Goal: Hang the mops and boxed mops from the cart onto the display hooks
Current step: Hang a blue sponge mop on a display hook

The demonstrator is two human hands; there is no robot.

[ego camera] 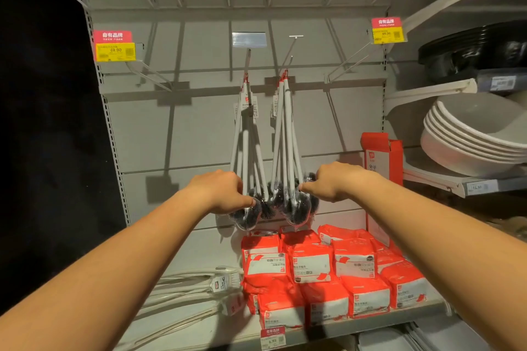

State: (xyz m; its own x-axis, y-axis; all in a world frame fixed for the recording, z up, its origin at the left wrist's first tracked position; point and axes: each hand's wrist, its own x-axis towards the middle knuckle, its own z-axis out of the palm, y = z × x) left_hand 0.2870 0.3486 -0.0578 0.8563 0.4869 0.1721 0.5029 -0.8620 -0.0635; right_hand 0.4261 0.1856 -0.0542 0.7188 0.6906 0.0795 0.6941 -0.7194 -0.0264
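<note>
A grey display back panel [185,128] fills most of the view, seen from the person's head. At its foot a bottom shelf [196,333] is stocked with red and white packs [313,265] in rows, and white long-handled items [194,291] are laid flat to their left. On side shelves at the right, stacked white bowls [467,145] are seen below stacked black bowls [467,54]. A tall red box [382,157] is stood upright against the panel's right edge, just behind the packs.

Two bare forearms are stretched forward from the bottom corners. At the centre of the panel, two bunches of mops with white handles and black, plastic-wrapped heads are hung side by side. The left bunch of mops [245,151] is hung from the left centre hook [247,63]; the right bunch of mops [286,137] is hung from the right centre hook [286,60].

The left hand [225,191] is closed on the left bunch near its heads, fingers curled over the handles and thumb pressed on a wrapped head. The right hand [330,182] is closed on the right bunch at head level, fingers curled round it and thumb laid against it.

Yellow and red price tags [115,48] are fixed on outer hooks [151,71] at both sides.
</note>
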